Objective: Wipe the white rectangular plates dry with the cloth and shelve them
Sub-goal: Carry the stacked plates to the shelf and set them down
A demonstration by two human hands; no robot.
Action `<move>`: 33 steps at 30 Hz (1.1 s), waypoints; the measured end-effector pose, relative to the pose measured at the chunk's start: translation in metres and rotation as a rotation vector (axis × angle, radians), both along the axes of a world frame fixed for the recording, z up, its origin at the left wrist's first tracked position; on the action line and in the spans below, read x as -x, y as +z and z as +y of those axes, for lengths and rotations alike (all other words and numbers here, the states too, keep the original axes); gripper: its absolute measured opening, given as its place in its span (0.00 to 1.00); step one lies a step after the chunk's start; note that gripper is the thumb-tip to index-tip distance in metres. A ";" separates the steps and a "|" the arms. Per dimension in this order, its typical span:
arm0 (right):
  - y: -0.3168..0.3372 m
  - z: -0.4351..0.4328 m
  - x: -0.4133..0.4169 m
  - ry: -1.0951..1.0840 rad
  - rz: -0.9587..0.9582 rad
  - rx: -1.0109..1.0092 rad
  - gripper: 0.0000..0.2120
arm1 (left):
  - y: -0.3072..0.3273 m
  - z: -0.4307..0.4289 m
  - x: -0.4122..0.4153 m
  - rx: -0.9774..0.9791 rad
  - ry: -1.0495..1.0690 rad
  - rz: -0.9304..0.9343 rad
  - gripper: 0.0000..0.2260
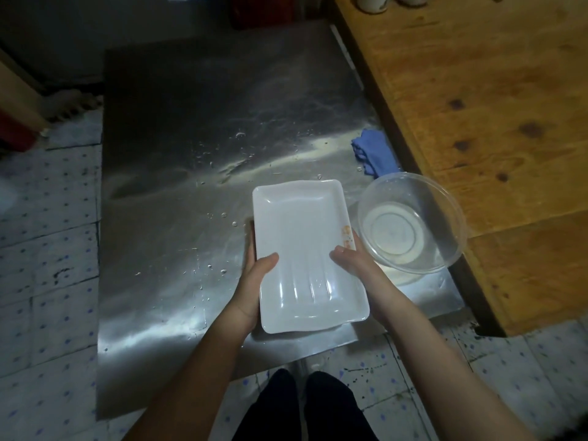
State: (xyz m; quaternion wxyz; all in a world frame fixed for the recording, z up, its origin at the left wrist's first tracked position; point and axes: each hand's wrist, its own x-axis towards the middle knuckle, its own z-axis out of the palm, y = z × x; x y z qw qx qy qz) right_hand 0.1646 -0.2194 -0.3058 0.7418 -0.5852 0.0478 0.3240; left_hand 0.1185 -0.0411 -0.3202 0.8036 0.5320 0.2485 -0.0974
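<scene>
Head view: the white plate [302, 246] is held over the near right part of the steel table [191, 154], near its front edge; whether it rests on the metal cannot be told. It is gripped at both long sides. The left hand [254, 281] and the right hand [353, 259] are each curled round a rim, thumb laid inside and fingers hidden beneath. The blue cloth [375, 151] lies bunched at the right edge of the steel, well apart from the plate, beyond the clear bowl [453, 218] that stands just beside it. Wiping is judged not yet begun. The right hand, being nearer the cloth, is best freed to fetch it, with the reach carried round the bowl, while the plate is clamped firmly in the left, since wet glaze is likely to slip. The ridges at the near end probably trap water and should be wiped along their length, and the underside as well. No shelf is seen.
</scene>
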 end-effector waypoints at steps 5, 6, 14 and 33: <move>0.000 0.004 0.001 -0.022 -0.002 -0.032 0.30 | -0.002 -0.004 0.000 0.051 0.044 0.029 0.19; 0.001 0.004 0.001 -0.025 0.001 -0.031 0.31 | -0.002 -0.004 0.000 0.062 0.043 0.034 0.18; 0.008 0.014 0.013 -0.032 0.019 -0.048 0.33 | 0.017 0.012 0.000 0.021 0.010 -0.013 0.31; 0.173 -0.005 0.010 -0.311 -0.186 -0.155 0.25 | 0.192 -0.006 -0.034 -0.098 -0.266 -0.420 0.38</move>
